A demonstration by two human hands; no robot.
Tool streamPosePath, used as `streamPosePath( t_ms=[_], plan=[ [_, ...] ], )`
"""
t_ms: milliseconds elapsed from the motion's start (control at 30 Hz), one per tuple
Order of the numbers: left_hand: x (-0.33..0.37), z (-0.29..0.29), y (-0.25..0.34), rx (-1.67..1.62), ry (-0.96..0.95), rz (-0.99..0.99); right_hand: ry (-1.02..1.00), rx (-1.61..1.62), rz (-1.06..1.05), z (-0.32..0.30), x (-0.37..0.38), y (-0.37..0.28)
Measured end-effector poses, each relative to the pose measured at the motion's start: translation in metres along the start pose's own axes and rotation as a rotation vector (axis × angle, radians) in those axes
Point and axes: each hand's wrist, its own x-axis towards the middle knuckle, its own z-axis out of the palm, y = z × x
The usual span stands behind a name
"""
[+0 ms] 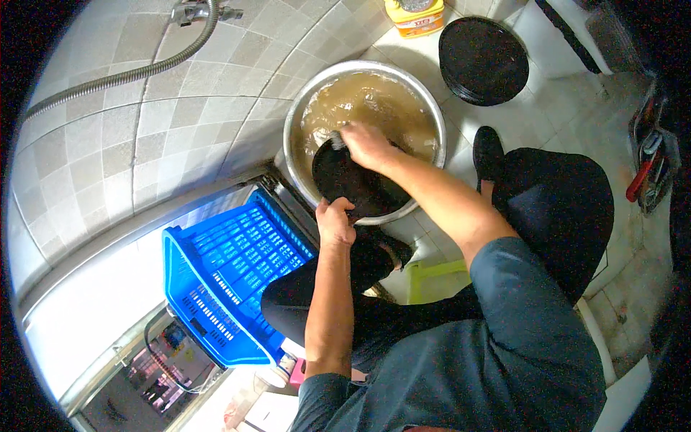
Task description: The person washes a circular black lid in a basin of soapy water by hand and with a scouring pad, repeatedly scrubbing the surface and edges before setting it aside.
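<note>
A large round metal basin (291,155) holds cloudy brownish water with ripples and foam. Partly inside it, tilted against the near rim, is a round black tray (350,177). My left hand (335,222) is closed on the tray's near edge, thumb on top. At the tray's far edge my right hand (366,146) is closed round a grey scouring pad (337,141), which looks like steel wool. Slight blur and the hand itself hide most of the pad. My right forearm crosses over the basin's right side and covers part of the tray.
A stack of round black trays (484,61) lies on the tiled floor beyond the basin. Near it stands a yellow-orange tub (415,18). A blue plastic basket (241,266) is at my left. My knees flank a green stool (435,281). A metal hose (155,68) hangs along the wall.
</note>
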Motion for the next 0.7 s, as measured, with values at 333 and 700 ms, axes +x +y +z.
streamPosePath(
  t_ms=[333, 700],
  plan=[
    [0.017, -0.012, 0.007, -0.269, 0.244, 0.084, -0.504, -0.122, 0.340, -0.009, -0.033, -0.023],
    [0.016, -0.010, -0.005, -0.086, -0.026, -0.096, -0.133, 0.180, -0.073, 0.007, 0.002, -0.065]
  ],
)
